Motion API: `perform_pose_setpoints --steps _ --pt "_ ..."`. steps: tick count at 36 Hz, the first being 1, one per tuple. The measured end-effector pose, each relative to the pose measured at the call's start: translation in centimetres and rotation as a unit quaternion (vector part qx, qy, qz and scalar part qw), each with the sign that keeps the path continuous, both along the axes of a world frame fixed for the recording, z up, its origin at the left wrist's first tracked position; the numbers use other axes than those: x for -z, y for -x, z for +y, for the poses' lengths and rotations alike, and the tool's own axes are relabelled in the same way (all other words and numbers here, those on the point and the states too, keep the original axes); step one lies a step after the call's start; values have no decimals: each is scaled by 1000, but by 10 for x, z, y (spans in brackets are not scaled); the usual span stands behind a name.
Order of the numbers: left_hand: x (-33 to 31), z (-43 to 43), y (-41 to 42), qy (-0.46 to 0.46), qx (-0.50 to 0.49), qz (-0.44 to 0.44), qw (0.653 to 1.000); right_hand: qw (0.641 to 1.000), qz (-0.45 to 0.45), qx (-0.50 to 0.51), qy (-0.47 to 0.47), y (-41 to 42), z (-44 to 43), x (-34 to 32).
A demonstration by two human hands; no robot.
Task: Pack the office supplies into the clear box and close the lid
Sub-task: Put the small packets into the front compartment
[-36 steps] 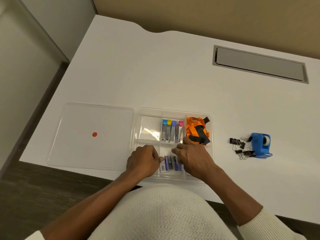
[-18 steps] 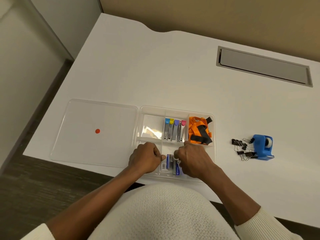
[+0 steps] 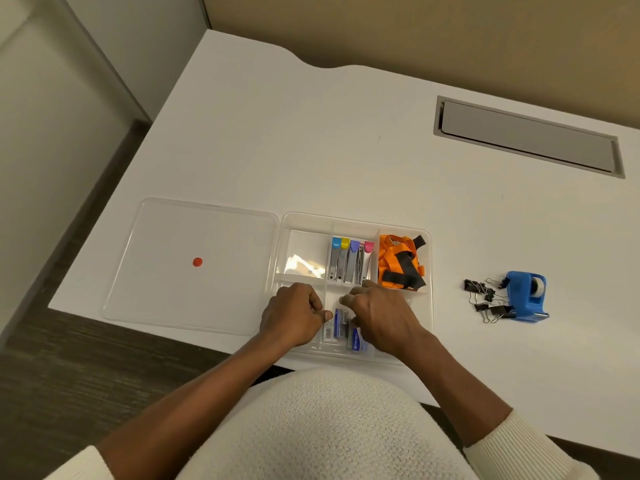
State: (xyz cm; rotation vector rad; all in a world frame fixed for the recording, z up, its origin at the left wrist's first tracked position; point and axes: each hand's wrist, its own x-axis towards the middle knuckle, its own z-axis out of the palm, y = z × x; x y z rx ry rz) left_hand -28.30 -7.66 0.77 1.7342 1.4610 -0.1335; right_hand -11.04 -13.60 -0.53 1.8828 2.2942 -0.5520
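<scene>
The clear box [image 3: 353,220] with dividers lies at the desk's front edge. Its lid [image 3: 194,265], marked with a red dot, lies flat to its left. Both hands are in the front middle compartment over small blue-and-white staple boxes [image 3: 337,325]. My left hand [image 3: 294,315] is curled, its thumb touching the staple boxes. My right hand [image 3: 381,315] covers their right side with bent fingers. Colour-tipped clippers [image 3: 349,259] fill the back middle compartment, an orange lanyard [image 3: 400,266] the back right one. Black binder clips [image 3: 485,301] and a blue tape dispenser [image 3: 528,299] lie on the desk right of the box.
A clear plastic item [image 3: 304,266] sits in the back left compartment. A grey cable hatch [image 3: 526,136] is set in the white desk [image 3: 346,150] at the back right. The floor drops away left of the desk.
Both hands stayed in the front middle compartment; the right hand drew slightly nearer and shifted the staple boxes. The camera view moved a little.
</scene>
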Motion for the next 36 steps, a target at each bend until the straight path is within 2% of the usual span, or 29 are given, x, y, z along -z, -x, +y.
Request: perform_pose_setpoints --steps 8,17,26,28,36 --pt "0 -2 0 -11 8 4 1000 994 88 67 -23 9 -4 9" --pt "3 -1 4 4 11 8 1000 997 42 47 -45 21 -9 17" --pt "8 -6 11 13 -2 9 1000 995 72 44 -53 30 -13 24" --pt "2 -1 1 4 32 13 999 990 93 87 -66 20 -15 16" --pt "7 -4 8 12 6 8 1000 962 144 198 -122 -16 -18 -10"
